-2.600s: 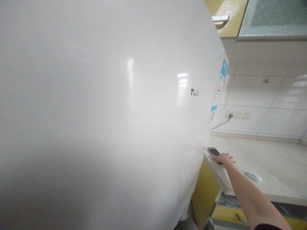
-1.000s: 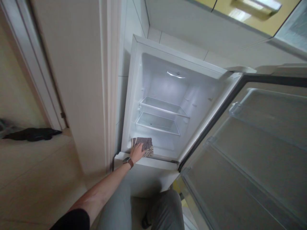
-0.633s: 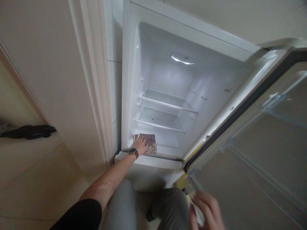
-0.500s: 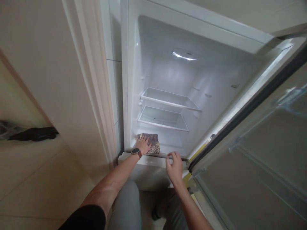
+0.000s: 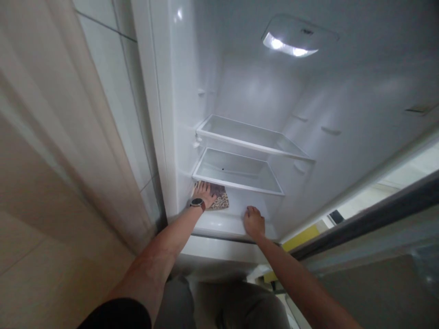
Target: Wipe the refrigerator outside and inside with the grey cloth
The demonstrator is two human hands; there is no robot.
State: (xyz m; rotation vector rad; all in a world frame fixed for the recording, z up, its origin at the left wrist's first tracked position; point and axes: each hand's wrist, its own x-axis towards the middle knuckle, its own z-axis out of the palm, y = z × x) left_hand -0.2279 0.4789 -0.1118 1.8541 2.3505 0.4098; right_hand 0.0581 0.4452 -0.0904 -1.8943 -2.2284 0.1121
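Observation:
My left hand [image 5: 206,195], with a watch [image 5: 197,202] on its wrist, lies flat with fingers spread on a folded cloth [image 5: 222,199]. The cloth is brown with a pale, mottled pattern and sits at the left of the refrigerator's bottom surface [image 5: 236,219], just below the lower glass shelf. To the right, apart from the cloth, my right hand [image 5: 254,221] is curled into a loose fist over the same white surface. Nothing shows in its fingers, though their inner side is partly hidden.
Above the cloth are a lower glass shelf [image 5: 236,170] and an upper glass shelf [image 5: 254,141]. A lit lamp [image 5: 291,45] is set in the ceiling of the refrigerator. The open door [image 5: 370,219] stands at the right, and a wall [image 5: 106,91] runs close along the left.
My view has moved closer into the refrigerator. Both hands are further in; the left has pushed the cloth back toward the lower shelf. My right hand has passed over the front edge and curled tighter.

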